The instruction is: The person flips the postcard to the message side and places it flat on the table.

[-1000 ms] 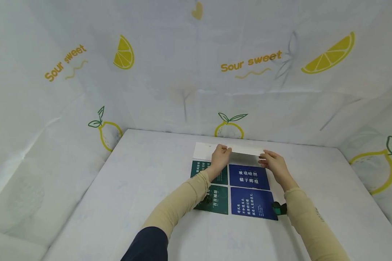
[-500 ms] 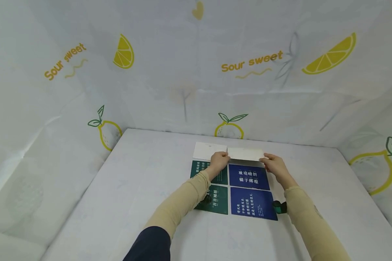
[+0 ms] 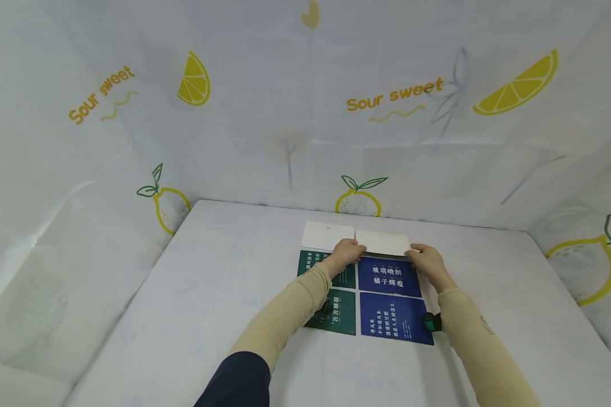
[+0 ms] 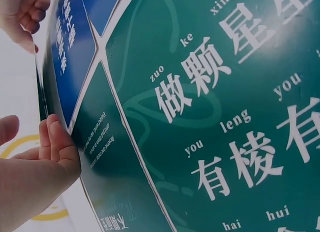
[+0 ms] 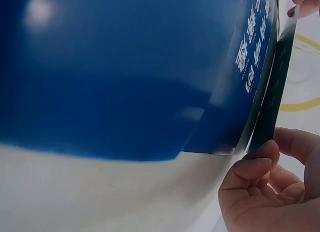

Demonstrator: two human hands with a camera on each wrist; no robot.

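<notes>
My right hand (image 3: 430, 264) pinches the near right corner of a card (image 3: 383, 243) whose upper face is white. In the right wrist view the card's underside (image 5: 274, 94) looks dark green, and the right hand's thumb and fingers (image 5: 262, 159) close on its corner. At the card's near left corner is my left hand (image 3: 345, 254), its bent fingers (image 4: 59, 142) at the edge in the left wrist view. The card's near edge stands slightly raised behind a blue card (image 3: 388, 276) with white lettering. A second white-faced card (image 3: 327, 234) lies flat beside it on the left.
Nearer me lie another blue card (image 3: 394, 317) and a green card (image 3: 343, 316); a further green card (image 3: 309, 261) is partly hidden by the left hand. All rest on a white table (image 3: 219, 271). A white lemon-print curtain (image 3: 265, 113) stands behind the table.
The held card's near edge has come down towards me, so more of its white face shows. Both hands have lowered with it; the other cards have stayed put.
</notes>
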